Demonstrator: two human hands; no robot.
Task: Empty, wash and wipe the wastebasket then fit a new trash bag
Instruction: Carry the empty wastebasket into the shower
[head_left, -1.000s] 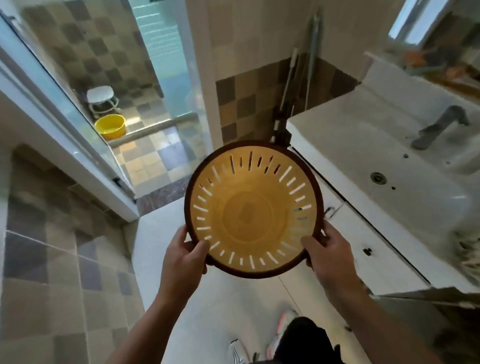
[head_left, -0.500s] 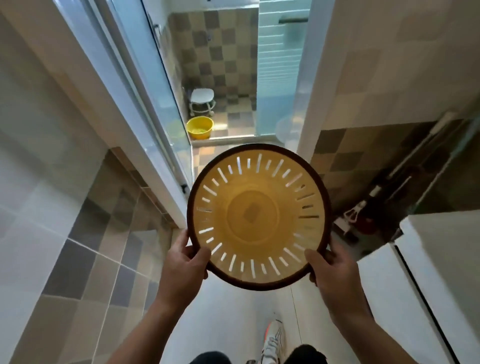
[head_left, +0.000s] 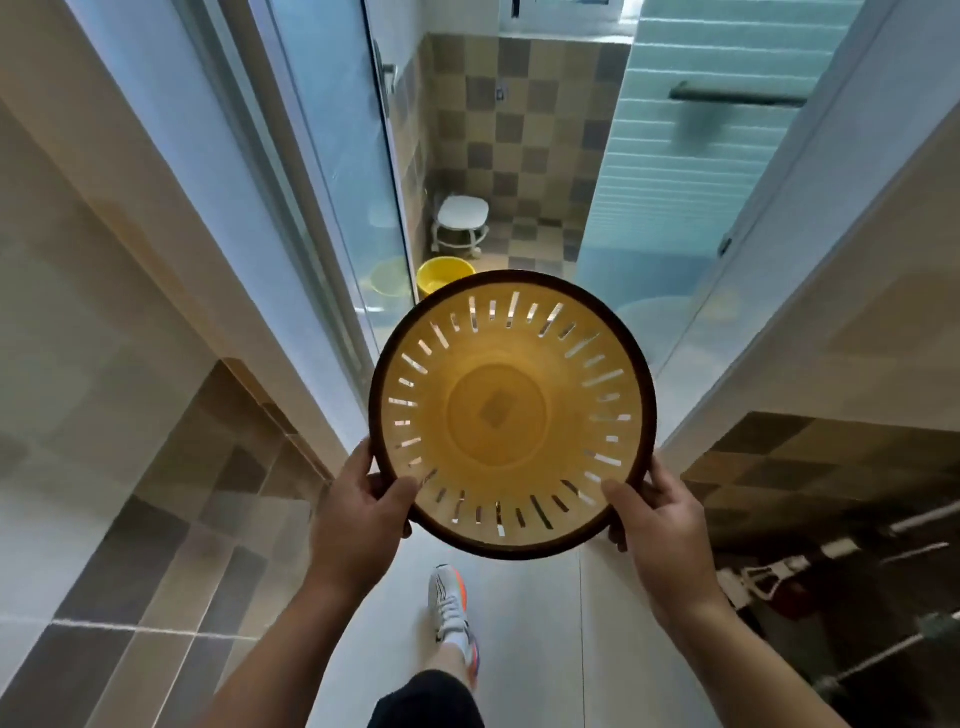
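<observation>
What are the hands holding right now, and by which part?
Both hold the wastebasket by its dark rim: left hand at the lower left, right hand at the lower right, thumbs inside.

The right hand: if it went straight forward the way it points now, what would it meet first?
The right hand already grips the wastebasket rim, so that comes first. Beyond it, probably the open doorway and the blue glass panel, though depth is unclear.

The round amber plastic wastebasket with a dark brown rim (head_left: 511, 415) is empty. Its slotted wall is upright, mouth facing up. It sits between the left hand (head_left: 358, 512) and right hand (head_left: 657, 519), gripped by its rim.
</observation>
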